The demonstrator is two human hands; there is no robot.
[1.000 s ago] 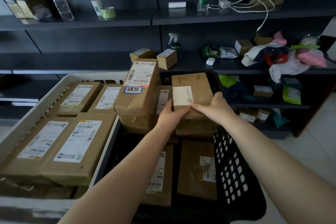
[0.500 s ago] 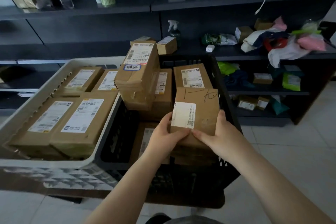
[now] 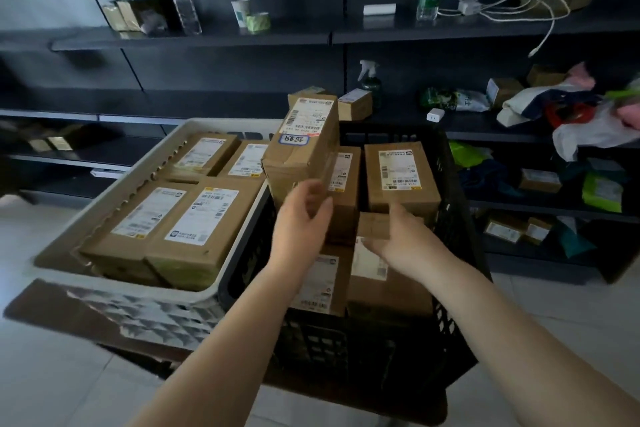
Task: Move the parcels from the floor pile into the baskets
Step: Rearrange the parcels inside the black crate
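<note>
A small brown parcel (image 3: 372, 226) with a white label lies in the black basket (image 3: 456, 191), at its front right. My right hand (image 3: 407, 246) grips the parcel, thumb on its top edge and fingers along its labelled side. My left hand (image 3: 300, 218) hovers off the parcel with relaxed fingers, holding nothing, just in front of a tall upright box (image 3: 304, 146). More labelled parcels fill the black basket. The white basket (image 3: 138, 312) on the left holds several flat boxes. The floor pile is out of view.
Dark shelving (image 3: 242, 42) stands behind the baskets with bottles, a cup, tape, a spray bottle, cables, small boxes and bags. Pale tiled floor (image 3: 571, 315) surrounds the baskets. The white basket sits on a cardboard sheet (image 3: 52, 305).
Both hands lowered the small parcel into the front right of the black basket. My left hand has let go and drawn left; my right hand stays on it.
</note>
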